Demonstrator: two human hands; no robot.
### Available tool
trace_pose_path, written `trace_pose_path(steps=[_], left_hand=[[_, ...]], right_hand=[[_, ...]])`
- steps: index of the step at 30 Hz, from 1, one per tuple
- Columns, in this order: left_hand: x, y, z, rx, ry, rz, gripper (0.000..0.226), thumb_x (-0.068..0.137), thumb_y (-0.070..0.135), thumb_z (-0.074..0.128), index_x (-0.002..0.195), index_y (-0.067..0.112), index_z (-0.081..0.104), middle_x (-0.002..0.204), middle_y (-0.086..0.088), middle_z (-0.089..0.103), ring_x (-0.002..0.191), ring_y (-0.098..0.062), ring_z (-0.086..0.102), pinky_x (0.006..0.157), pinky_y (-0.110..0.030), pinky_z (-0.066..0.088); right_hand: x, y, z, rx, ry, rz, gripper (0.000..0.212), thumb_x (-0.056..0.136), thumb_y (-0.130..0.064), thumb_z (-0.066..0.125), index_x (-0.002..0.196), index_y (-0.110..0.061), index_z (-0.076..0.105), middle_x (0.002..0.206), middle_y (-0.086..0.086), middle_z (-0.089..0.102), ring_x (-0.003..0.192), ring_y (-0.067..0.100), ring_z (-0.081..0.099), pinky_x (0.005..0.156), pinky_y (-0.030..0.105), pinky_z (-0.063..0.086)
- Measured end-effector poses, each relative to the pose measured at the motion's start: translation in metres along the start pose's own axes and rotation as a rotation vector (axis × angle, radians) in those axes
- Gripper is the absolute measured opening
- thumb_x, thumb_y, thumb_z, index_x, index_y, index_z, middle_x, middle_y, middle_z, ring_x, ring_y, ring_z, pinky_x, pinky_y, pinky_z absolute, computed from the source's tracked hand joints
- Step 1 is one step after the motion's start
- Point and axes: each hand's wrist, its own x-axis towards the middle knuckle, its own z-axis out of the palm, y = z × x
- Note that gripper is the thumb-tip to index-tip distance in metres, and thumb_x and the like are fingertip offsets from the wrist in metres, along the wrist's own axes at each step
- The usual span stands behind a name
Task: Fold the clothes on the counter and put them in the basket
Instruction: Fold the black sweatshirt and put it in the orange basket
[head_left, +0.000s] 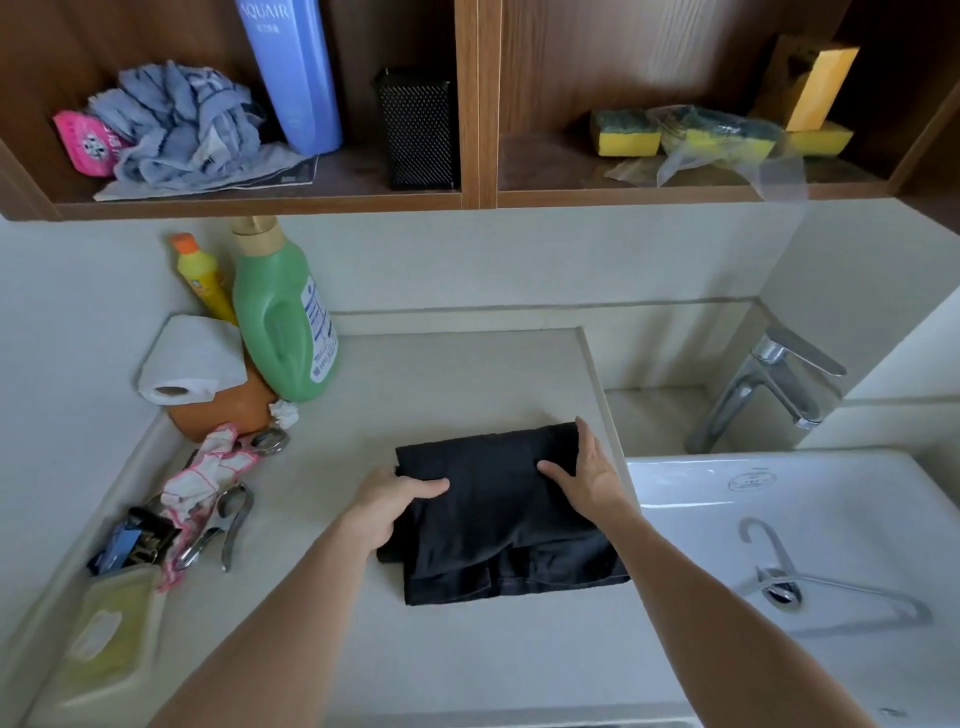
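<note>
A black garment (498, 514) lies folded into a rough rectangle on the pale counter (415, 395), close to the sink's left edge. My left hand (387, 501) grips its left edge, thumb on top and fingers curled under the cloth. My right hand (587, 475) lies on the garment's upper right part, fingers along the right edge and thumb spread across the fabric. No basket is in view.
A white sink (810, 499) with a hanger (810, 582) in it and a chrome faucet (774, 384) sits to the right. A green bottle (283, 322), paper roll (189, 361), pink-trimmed cloth (208, 478) and metal tools crowd the counter's left side. A shelf above holds rags and sponges.
</note>
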Motion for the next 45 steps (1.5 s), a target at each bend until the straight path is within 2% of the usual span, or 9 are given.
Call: trace_pose_path(steps=[9, 13, 17, 25, 28, 30, 35, 40, 45], left_hand=[[-0.050, 0.013, -0.005, 0.034, -0.124, 0.209, 0.042, 0.086, -0.007, 0.068, 0.122, 0.013, 0.058, 0.113, -0.005, 0.074, 0.104, -0.021, 0.071, 0.081, -0.032, 0.056], [-0.074, 0.025, -0.014, 0.069, -0.133, 0.277, 0.044, 0.085, -0.007, 0.069, 0.120, 0.017, 0.059, 0.111, -0.003, 0.074, 0.101, -0.019, 0.071, 0.078, -0.029, 0.056], [-0.100, 0.036, -0.022, 0.094, -0.146, 0.303, 0.042, 0.083, 0.002, 0.075, 0.120, 0.019, 0.062, 0.110, -0.002, 0.075, 0.100, -0.021, 0.072, 0.078, -0.034, 0.057], [-0.133, 0.007, -0.011, 0.034, -0.376, -0.024, 0.043, 0.080, 0.038, 0.076, 0.115, 0.014, 0.070, 0.112, -0.006, 0.075, 0.101, -0.026, 0.072, 0.096, -0.041, 0.050], [-0.142, -0.016, 0.022, 0.170, -0.494, -0.067, 0.036, 0.076, 0.045, 0.077, 0.099, 0.020, 0.065, 0.100, -0.001, 0.076, 0.081, -0.024, 0.069, 0.063, -0.030, 0.033], [-0.148, -0.030, 0.055, 0.237, -0.637, -0.061, 0.045, 0.068, 0.051, 0.083, 0.098, 0.022, 0.065, 0.107, -0.006, 0.073, 0.091, -0.027, 0.056, 0.061, -0.033, 0.016], [-0.184, -0.053, 0.152, 0.315, -0.947, -0.031, 0.041, 0.085, 0.011, 0.071, 0.124, 0.004, 0.062, 0.121, -0.018, 0.069, 0.114, -0.037, 0.065, 0.093, -0.042, 0.053], [-0.212, -0.084, 0.260, 0.540, -1.030, 0.124, 0.044, 0.077, -0.004, 0.074, 0.119, 0.006, 0.066, 0.115, -0.014, 0.072, 0.112, -0.035, 0.066, 0.097, -0.043, 0.054], [-0.232, -0.111, 0.359, 0.651, -0.992, 0.196, 0.026, 0.083, 0.006, 0.077, 0.108, 0.009, 0.069, 0.097, -0.009, 0.077, 0.096, -0.035, 0.072, 0.070, -0.032, 0.053]], right_hand=[[-0.027, 0.011, -0.029, 0.782, -0.175, 0.137, 0.096, 0.060, -0.029, 0.095, 0.141, -0.020, 0.046, 0.128, 0.010, 0.062, 0.114, 0.027, 0.064, 0.099, 0.044, 0.052], [-0.068, 0.000, -0.043, 0.975, -0.527, 0.106, 0.040, 0.090, -0.012, 0.069, 0.127, -0.003, 0.060, 0.127, 0.015, 0.066, 0.118, 0.031, 0.063, 0.094, 0.038, 0.054], [-0.104, 0.001, -0.043, 1.013, -0.627, 0.131, 0.041, 0.091, -0.003, 0.064, 0.131, -0.003, 0.057, 0.133, 0.016, 0.062, 0.122, 0.031, 0.060, 0.098, 0.042, 0.052], [-0.201, -0.010, -0.085, 1.118, -0.111, 0.163, 0.033, 0.091, -0.002, 0.060, 0.123, -0.009, 0.063, 0.117, 0.015, 0.071, 0.101, 0.028, 0.070, 0.081, 0.035, 0.059], [-0.262, 0.010, -0.110, 1.155, 0.011, 0.286, 0.029, 0.087, -0.015, 0.067, 0.116, -0.006, 0.067, 0.114, 0.018, 0.071, 0.097, 0.029, 0.071, 0.082, 0.037, 0.058], [-0.316, 0.035, -0.123, 1.152, 0.091, 0.390, 0.026, 0.086, -0.022, 0.069, 0.108, -0.008, 0.069, 0.109, 0.015, 0.073, 0.091, 0.027, 0.073, 0.081, 0.037, 0.058], [-0.428, 0.096, -0.147, 1.151, 0.263, 0.554, 0.040, 0.080, -0.007, 0.070, 0.120, -0.007, 0.063, 0.101, 0.012, 0.075, 0.084, 0.025, 0.074, 0.068, 0.036, 0.060], [-0.509, 0.157, -0.186, 1.112, 0.517, 0.581, 0.029, 0.087, 0.004, 0.064, 0.111, -0.012, 0.065, 0.089, 0.007, 0.077, 0.073, 0.020, 0.074, 0.059, 0.030, 0.059], [-0.550, 0.230, -0.216, 1.138, 0.631, 0.546, 0.027, 0.086, 0.002, 0.067, 0.108, -0.014, 0.068, 0.103, 0.009, 0.075, 0.086, 0.022, 0.073, 0.069, 0.033, 0.060]])
